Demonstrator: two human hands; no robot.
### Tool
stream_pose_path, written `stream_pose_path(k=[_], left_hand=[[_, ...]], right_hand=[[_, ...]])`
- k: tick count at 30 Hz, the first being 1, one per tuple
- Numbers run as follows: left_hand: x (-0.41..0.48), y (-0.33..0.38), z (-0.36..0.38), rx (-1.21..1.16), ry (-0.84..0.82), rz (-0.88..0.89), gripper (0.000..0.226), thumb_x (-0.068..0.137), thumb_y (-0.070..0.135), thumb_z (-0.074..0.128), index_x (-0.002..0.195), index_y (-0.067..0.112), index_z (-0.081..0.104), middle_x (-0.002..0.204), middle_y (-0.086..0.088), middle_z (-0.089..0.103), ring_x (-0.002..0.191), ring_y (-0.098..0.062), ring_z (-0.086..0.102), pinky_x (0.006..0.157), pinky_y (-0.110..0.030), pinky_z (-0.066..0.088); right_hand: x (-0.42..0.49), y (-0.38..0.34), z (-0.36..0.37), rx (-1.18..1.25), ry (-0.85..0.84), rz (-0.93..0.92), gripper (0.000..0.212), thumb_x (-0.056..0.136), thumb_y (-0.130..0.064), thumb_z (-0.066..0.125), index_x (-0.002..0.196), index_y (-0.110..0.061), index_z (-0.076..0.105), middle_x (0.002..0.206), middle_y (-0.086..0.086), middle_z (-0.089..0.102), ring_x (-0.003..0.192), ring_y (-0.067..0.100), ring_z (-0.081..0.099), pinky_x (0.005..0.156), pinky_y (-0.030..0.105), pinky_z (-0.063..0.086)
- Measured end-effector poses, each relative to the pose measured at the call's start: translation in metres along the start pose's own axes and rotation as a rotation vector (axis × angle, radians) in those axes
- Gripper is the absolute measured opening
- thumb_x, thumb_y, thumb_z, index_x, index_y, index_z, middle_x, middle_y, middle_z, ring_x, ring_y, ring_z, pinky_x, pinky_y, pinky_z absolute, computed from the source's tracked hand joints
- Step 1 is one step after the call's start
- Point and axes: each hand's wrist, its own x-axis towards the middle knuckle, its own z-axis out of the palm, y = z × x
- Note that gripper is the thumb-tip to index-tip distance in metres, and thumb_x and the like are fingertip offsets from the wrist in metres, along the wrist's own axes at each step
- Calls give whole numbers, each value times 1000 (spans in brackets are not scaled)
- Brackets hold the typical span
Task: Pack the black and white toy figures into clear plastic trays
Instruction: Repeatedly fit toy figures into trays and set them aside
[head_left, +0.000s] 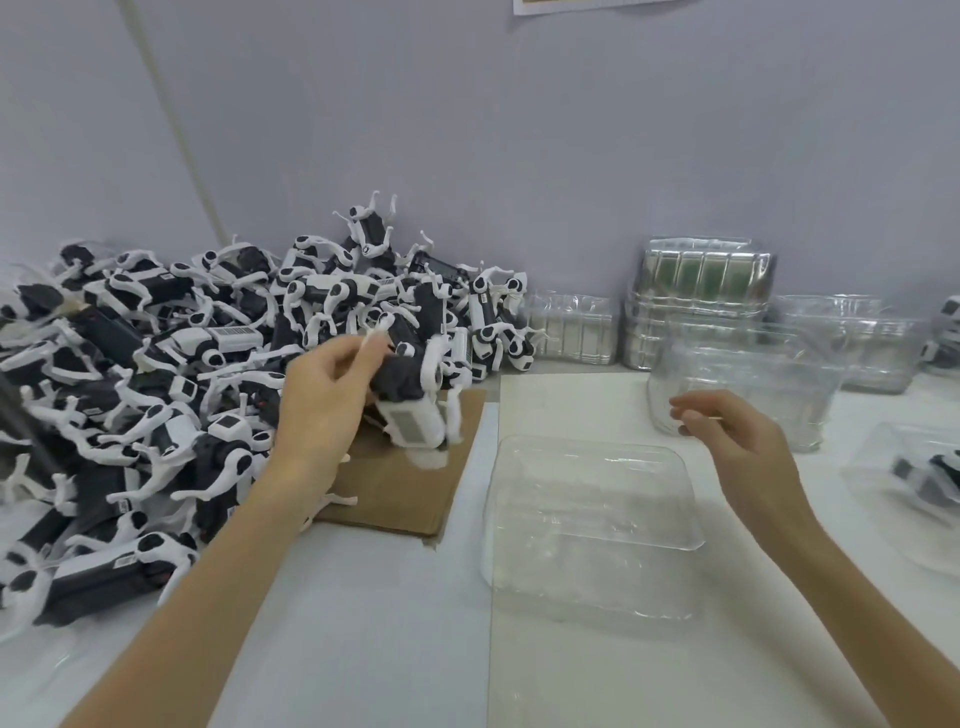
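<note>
Clear plastic tray (592, 525) lies flat on the white table (363, 623), front centre, between the two forearms. Left hand (322, 405) is raised over the cardboard (410, 493), fingers curled round a black and white figure (415, 410); the figure is off the table, tilted, white block end down, legs sticking out, a bit blurred. It is just right of the pile (156, 389), a big heap of the same figures covering the left of the table up to the wall (519, 156), some spilling onto the cardboard's left edge. Right hand (737, 441) hovers beyond the tray's far right corner, fingers loosely curled, thumb close to index. It sits in front of the lower left of a stack (763, 374) of clear trays standing behind the flat tray. Cannot tell whether it pinches the plastic or only overlaps it. The hands are well apart, with the tray's far edge between them. Back trays (701, 291) are stacked against the wall, some looking silvery with green showing through, lower clear ones either side. Packed tray (919, 478) at the right edge has a dark figure inside, partly cut off by the frame.
</note>
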Motion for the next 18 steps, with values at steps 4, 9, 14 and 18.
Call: stream_pose_path(k=[4,9,14,18], left_hand=[[3,33,26,-442,-17,-417,26,100,34,55,86,17,68,75,-4,67,62,-11,69,55,-27,57],[-9,53,62,-554,-457,-668,21,89,32,61,82,13,63,70,-2,61,68,-20,61,78,-32,57],[-16,53,92,-105,-614,-537,22,96,32,58,80,18,65,73,-4,60,66,-19,56,70,-30,50],[-21,53,108,15,-751,-520,28,94,37,59,95,10,70,85,-7,68,77,-22,63,82,-39,53]], right_hand=[[-10,-17,4,-127,82,-344,42,87,3,66,118,-25,61,110,-3,65,94,7,64,81,19,51],[-21,-26,17,-219,130,-640,59,87,0,70,141,-6,47,138,3,49,125,17,52,103,32,46],[-26,-34,19,-324,86,-886,76,85,-14,72,149,-9,32,157,9,31,147,26,31,114,46,35],[-28,-35,23,-373,-59,-950,59,92,-24,68,145,-17,43,154,0,42,143,18,40,110,35,33]])
